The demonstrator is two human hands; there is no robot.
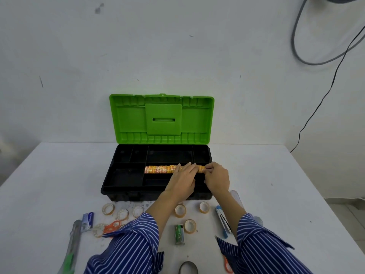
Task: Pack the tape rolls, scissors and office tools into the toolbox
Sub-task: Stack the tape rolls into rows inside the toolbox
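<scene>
White table (59, 175) against white wall; black plastic toolbox with raised green lid (122, 192), tray compartments mostly bare. Long orange-and-yellow wrapped stack of small tape rolls (158, 169) lying in middle tray slot. Left hand (182, 179) flat on stack, fingers straight; right hand (216, 177) pinching its right end. Best seated level, pressed evenly, end tucked inside divider. Loose clear tape rolls (180, 210), orange-handled scissors (111, 226), green stapler (179, 234) unpacked in front.

No text can be read in this view. The orange-yellow tape rolls (160, 169) carry print, but it is too small. The blue box (87, 221) label is blurred.
</scene>
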